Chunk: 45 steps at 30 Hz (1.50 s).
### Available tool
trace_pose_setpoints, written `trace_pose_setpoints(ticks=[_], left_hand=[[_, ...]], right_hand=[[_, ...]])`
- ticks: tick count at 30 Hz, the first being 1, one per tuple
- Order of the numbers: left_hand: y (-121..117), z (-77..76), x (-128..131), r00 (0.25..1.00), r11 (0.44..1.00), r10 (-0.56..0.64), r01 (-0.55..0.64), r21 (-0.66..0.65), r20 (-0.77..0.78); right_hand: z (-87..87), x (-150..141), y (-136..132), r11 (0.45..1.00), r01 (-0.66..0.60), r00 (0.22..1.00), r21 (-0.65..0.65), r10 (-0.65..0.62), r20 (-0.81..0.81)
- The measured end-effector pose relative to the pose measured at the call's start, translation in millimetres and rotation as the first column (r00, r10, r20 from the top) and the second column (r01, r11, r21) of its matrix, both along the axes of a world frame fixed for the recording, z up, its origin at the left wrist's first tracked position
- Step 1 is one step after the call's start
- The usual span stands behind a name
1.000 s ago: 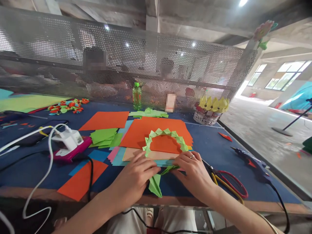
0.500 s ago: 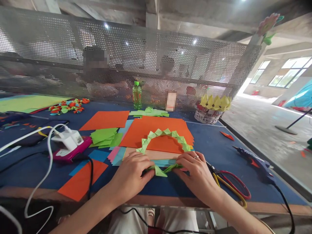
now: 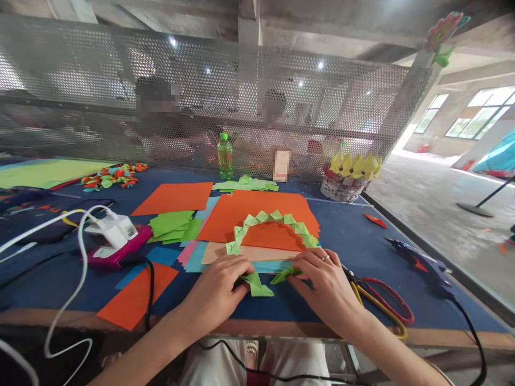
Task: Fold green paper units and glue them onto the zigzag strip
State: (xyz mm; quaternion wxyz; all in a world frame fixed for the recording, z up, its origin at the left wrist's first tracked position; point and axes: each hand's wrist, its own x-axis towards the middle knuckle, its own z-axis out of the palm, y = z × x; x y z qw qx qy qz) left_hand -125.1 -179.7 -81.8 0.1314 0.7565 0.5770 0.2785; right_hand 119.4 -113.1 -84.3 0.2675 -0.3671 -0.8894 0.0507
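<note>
A light-green folded paper chain point(image 3: 276, 216) curves in an arch over orange and pale sheets, its points facing outward. My left hand point(image 3: 225, 279) closes on the chain's left end, where a loose green flap sticks out beside the thumb. On the other side, my right hand point(image 3: 322, 279), with a ring on one finger, grips the right end, and a narrow green tip pokes out from it. A gap lies between the two ends. Beneath the arch is a stack of orange paper point(image 3: 257, 209). Parts of the chain are hidden under my fingers.
Scissors point(image 3: 382, 305) lie right of my right hand, a glue gun point(image 3: 422, 265) farther right. At left stand a pink power strip point(image 3: 116, 252) with cables and a green paper pile point(image 3: 173, 225). Behind are a green bottle point(image 3: 225, 158), a basket point(image 3: 345, 185) and a mesh partition point(image 3: 201, 80).
The chain's two ends have come apart, widening the gap. The flap by my left hand first swung up from pointing down toward the table edge. Both hands keep their hold.
</note>
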Motion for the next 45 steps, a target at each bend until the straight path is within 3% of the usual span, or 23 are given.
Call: trace_pose_setpoints(ticks=[14,19,24,34,40,45], left_hand=[[19.4,17.3,-4.7,0.992,0.987,-0.03,0.05,-0.155,0.127],[27.2,21.8,-4.3,0.993,0.981,-0.059,0.077,-0.179,0.103],[22.9,20.2,-4.1,0.99,0.971,-0.117,0.129,-0.199,0.074],[15.1,24.3,-2.7,0.979,0.945,-0.2,0.204,-0.257,0.04],[18.4,23.0,0.7,0.972,0.947,-0.233,0.234,-0.221,0.033],[22.0,23.5,6.1,0.969,0.947,-0.248,0.246,-0.204,0.016]], right_hand=[[3.4,9.2,-10.6,0.994,-0.066,0.995,-0.086,0.072,0.064],[10.7,22.4,-21.1,0.991,-0.074,0.988,-0.113,0.088,0.126],[14.9,30.6,-28.6,0.988,-0.047,0.99,-0.15,0.066,0.126],[7.1,34.4,-24.0,0.987,-0.02,0.999,-0.16,0.025,0.028],[14.3,17.8,-32.4,0.999,-0.035,0.994,-0.014,0.033,-0.105],[18.2,-11.2,-37.1,0.995,-0.096,0.989,-0.008,0.094,-0.112]])
